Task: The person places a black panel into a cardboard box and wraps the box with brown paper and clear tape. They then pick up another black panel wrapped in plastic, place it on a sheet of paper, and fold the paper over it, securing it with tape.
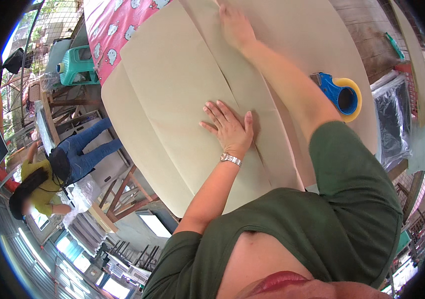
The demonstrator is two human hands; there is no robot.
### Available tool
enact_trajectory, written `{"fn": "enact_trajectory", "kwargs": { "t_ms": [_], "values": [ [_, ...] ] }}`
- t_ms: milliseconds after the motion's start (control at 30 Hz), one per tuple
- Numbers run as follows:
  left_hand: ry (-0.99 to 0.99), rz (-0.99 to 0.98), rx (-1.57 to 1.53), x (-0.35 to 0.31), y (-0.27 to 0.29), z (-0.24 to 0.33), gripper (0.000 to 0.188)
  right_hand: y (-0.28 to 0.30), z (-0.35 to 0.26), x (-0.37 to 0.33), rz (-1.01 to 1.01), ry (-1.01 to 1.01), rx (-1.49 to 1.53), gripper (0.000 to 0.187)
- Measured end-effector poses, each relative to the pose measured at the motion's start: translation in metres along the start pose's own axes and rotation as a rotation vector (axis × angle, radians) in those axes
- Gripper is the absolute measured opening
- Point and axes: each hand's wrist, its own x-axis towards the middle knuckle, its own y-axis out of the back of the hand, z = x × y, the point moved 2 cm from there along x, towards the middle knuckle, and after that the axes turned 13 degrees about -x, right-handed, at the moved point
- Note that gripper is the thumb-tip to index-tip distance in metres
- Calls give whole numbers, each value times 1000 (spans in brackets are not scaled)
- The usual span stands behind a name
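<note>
A large brown cardboard piece is spread in front of me, with long folds and overlapping edges running from top to bottom. My left hand, a metal watch on its wrist, lies flat on it near the middle seam, fingers spread. My right arm stretches to the far end, where my right hand rests on the cardboard beside the same seam. Its fingers reach the picture's top edge and are slightly blurred; I see nothing held. Close to my right elbow, a blue tape dispenser with a yellowish roll sits on the cardboard.
Pink patterned cloth shows at the far left. Beyond it stands a green plastic stool. A person in a yellow top and jeans is off to the left. Plastic-wrapped dark goods lie at the right, beside wooden boards.
</note>
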Motion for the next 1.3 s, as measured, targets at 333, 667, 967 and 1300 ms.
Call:
{"fn": "enact_trajectory", "kwargs": {
  "t_ms": [333,667,967,1300],
  "values": [
    [-146,220,-615,-4,4,-15,88,112,-52,-197,-392,319,172,32],
    [655,235,-446,-166,65,-219,37,108,-58,-196,-313,253,269,27],
    [373,427,-435,52,80,-237,43,108,-60,-195,-315,288,244,31],
    [199,135,-632,144,118,-251,33,108,-50,-194,-410,245,202,21]
  ]
}}
